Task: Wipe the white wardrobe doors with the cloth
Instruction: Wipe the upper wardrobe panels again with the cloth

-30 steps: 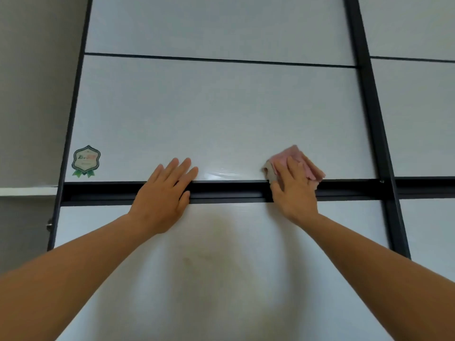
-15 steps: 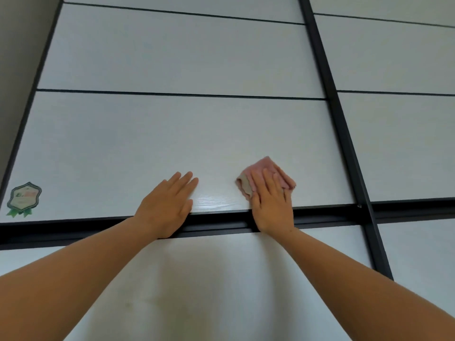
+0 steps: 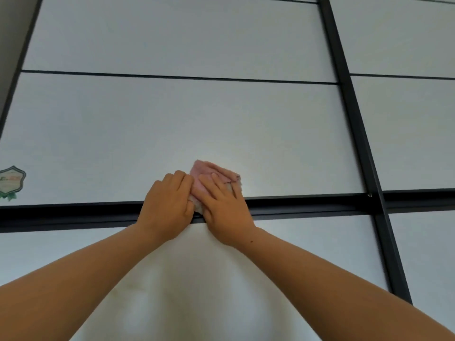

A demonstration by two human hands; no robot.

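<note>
My right hand [image 3: 225, 207] lies flat, fingers straight, pressing the pink cloth [image 3: 212, 169] against the white wardrobe door [image 3: 172, 134], just above the black rail [image 3: 73, 215] between panels. My left hand [image 3: 167, 205] is right beside it, touching it, with fingers curled at the cloth's left edge. I cannot tell from here whether they actually pinch it. A green badge sticker [image 3: 11, 182] sits far left.

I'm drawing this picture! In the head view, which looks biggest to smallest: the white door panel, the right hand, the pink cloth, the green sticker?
1. white door panel
2. right hand
3. pink cloth and green sticker: too alike to rank; the cloth is partly covered, and the picture edge cuts the sticker.
</note>
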